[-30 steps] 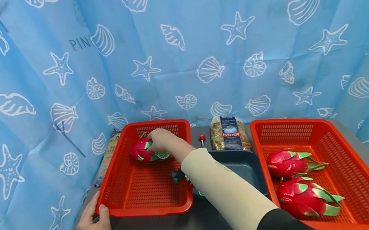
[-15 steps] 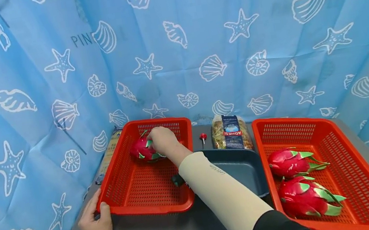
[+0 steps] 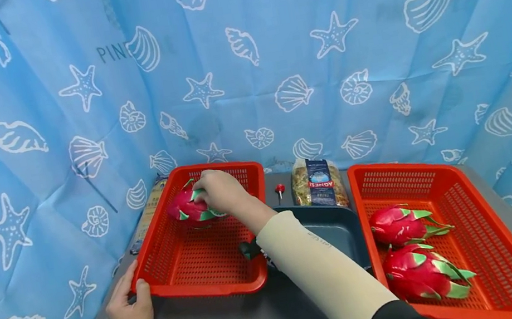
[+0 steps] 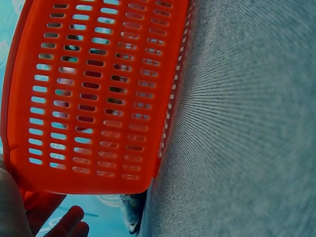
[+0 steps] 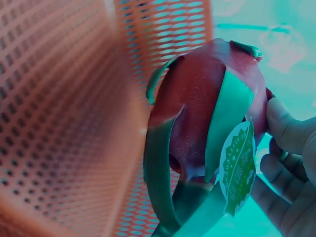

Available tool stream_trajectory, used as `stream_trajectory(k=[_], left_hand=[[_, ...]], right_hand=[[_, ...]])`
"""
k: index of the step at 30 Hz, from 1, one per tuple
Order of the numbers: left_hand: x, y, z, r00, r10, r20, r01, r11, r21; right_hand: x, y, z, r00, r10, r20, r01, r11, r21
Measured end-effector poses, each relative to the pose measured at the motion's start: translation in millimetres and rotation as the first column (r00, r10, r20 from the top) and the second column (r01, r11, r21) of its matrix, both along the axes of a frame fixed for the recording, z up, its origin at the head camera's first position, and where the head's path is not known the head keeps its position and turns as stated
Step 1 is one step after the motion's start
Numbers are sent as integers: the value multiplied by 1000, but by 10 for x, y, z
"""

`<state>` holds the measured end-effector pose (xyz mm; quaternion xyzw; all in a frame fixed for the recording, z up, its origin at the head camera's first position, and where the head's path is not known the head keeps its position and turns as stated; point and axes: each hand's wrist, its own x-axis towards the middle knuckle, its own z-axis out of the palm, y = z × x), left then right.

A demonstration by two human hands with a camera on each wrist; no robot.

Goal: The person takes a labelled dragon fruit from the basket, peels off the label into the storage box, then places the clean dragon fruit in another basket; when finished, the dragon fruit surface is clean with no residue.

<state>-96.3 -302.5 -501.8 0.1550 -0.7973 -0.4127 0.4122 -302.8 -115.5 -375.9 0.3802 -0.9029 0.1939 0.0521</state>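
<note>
Right hand (image 3: pixel 223 190): thumb and fingers pinching dragon fruit (image 3: pixel 182 205) | fruit: immediately left of that hand, long axis roughly crosswise, within red plastic basket's (image 3: pixel 202 291) outline | left hand (image 3: pixel 130 310): gripping basket's near-left corner, farther from fruit

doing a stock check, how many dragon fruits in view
3. One dragon fruit is in the right hand, in or above the left basket; two lie in the right basket, one beyond the other. The arm could hide more.
</note>
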Motion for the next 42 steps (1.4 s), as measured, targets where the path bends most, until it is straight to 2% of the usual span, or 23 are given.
stream_trajectory(k=[3, 11, 14, 17, 22, 25, 28, 33, 35, 39, 42], left_hand=[[5, 13, 4, 1000, 1, 9, -1, 1000, 5], [-1, 38, 18, 1000, 0, 12, 0, 1000, 8], [-6, 31, 28, 1000, -7, -7, 7, 1000, 9], [-8, 22, 50, 1000, -9, -6, 9, 1000, 14], [3, 32, 83, 998, 12, 62, -14, 999, 29], [17, 44, 75, 994, 24, 102, -28, 999, 44], [36, 56, 59, 993, 31, 114, -37, 998, 55], [53, 31, 56, 996, 26, 87, -32, 997, 67], [52, 16, 64, 997, 27, 76, -32, 997, 68], [35, 12, 62, 997, 30, 77, -35, 998, 61], [17, 30, 52, 997, 17, 79, -22, 998, 59]], right_hand=[[106, 98, 175, 1000, 14, -16, -15, 999, -38], [443, 446, 588, 996, -18, -85, 3, 986, -169], [588, 594, 674, 993, -38, -108, 8, 964, -265], [753, 750, 724, 991, -61, -123, 12, 930, -366], [1068, 1064, 759, 985, -96, -142, 18, 881, -472], [1262, 1296, 752, 986, -107, -128, 27, 860, -509], [1448, 1539, 713, 989, -110, -103, 40, 849, -527], [1744, 1869, 562, 993, -101, -68, 48, 840, -541], [1861, 1958, 484, 995, -97, -36, 63, 842, -537], [2093, 2086, 301, 994, -108, 36, 111, 862, -494], [2239, 2159, 138, 992, -113, 59, 127, 879, -460]])
